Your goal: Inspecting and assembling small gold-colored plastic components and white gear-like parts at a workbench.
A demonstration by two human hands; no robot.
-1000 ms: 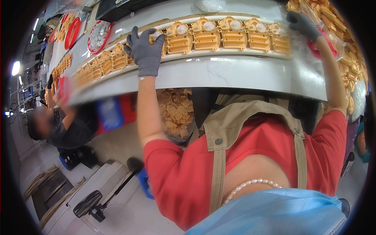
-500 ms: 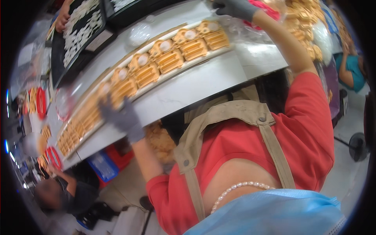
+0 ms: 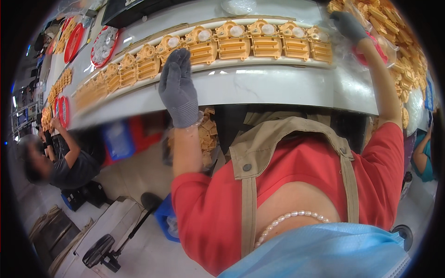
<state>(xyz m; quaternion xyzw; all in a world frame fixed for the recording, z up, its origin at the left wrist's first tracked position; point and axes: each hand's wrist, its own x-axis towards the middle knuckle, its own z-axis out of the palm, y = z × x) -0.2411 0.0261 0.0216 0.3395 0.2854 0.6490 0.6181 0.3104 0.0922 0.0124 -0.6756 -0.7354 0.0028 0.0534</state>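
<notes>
My left hand [image 3: 177, 90], in a grey knit glove, is raised over the near side of a row of parts. Its fingers are stretched out together, and nothing shows in them. Behind it runs the row of yellow-orange plastic housings [image 3: 234, 47], many with a round whitish disc in the upper part, set along a long white rail [image 3: 264, 61]. My right hand [image 3: 350, 27], also grey-gloved, reaches past the row's right end, beside a clear plastic bag and a red-pink rim [image 3: 371, 51]. Its fingertips are turned away, so their grip is unclear.
Loose orange plastic parts [image 3: 402, 69] are heaped at the right. A red-rimmed tray of clear pieces [image 3: 104, 45] and a black bin [image 3: 134, 11] stand at the far left. A co-worker [image 3: 60, 153] sits at left. Below the table are a blue crate [image 3: 118, 140] and bagged orange parts [image 3: 209, 134].
The view has swung, so the row lies more level. My left hand has gone from blurred, spread fingers low over the row to a raised, straight-fingered pose. The right hand now appears farther right.
</notes>
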